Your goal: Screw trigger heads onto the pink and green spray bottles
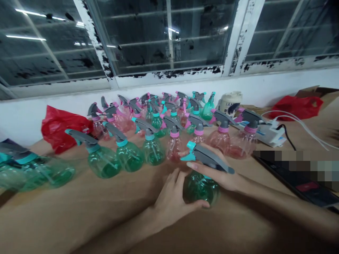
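A green spray bottle (202, 192) with a grey and turquoise trigger head stands in front of me, a little tilted. My left hand (172, 194) is curved round the left side of its body, thumb at the front near the base. My right hand (214, 167) reaches behind the trigger head, with its fingers around the neck; the head hides part of them. Just beyond stand a pink spray bottle (174, 146) and a green spray bottle (153, 151). Two more green spray bottles (129, 155) are in line to the left.
Several pink and green spray bottles crowd toward the wall. More green bottles (53, 173) stand at far left. Red plastic bags (62, 128) lie left and right. On the right are a white power strip (275, 135) with cables, a paper cup (229, 100) and a dark tablet-like device (299, 181).
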`<state>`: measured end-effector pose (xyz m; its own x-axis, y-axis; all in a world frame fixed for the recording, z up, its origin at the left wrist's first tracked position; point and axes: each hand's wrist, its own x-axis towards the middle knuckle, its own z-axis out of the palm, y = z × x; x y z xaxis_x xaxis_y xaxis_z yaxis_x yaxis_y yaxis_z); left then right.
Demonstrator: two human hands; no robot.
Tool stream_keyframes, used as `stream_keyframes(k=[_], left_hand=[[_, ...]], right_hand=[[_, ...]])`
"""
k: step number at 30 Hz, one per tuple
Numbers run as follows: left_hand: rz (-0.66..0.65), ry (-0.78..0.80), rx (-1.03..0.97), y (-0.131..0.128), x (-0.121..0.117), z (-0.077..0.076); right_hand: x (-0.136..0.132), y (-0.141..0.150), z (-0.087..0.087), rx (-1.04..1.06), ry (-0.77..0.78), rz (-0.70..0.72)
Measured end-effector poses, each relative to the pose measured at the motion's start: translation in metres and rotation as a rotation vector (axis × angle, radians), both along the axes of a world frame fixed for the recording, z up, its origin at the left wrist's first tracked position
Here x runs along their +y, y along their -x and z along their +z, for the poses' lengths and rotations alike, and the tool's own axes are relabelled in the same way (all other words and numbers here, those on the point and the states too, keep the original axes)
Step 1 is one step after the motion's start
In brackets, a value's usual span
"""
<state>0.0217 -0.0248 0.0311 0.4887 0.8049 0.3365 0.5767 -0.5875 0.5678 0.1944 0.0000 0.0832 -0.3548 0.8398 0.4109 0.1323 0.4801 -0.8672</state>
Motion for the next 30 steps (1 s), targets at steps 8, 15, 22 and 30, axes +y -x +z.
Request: stream_keyframes(k=[8,15,22,30], left_hand=[[-0.085,-0.139,0.175,0.017,0.012,-0.01],[-0.133,-0.067,0.141,0.036,0.015,-0.011],[-0.093,-0.205,0.125,0.039,0.009,-0.018],[-0.041,-0.145,0.14,0.033,0.007,-0.013]], right_hand=[[0.008,0.004,-0.004,0.002,-0.088,0.041],[0.021,0.01,-0.002,-0.041,-0.175,0.008],[0.026,0.015,-0.001,-0.058,-0.174,0.005],[0.027,0.016,-0.002,-0.117,-0.19,0.0]])
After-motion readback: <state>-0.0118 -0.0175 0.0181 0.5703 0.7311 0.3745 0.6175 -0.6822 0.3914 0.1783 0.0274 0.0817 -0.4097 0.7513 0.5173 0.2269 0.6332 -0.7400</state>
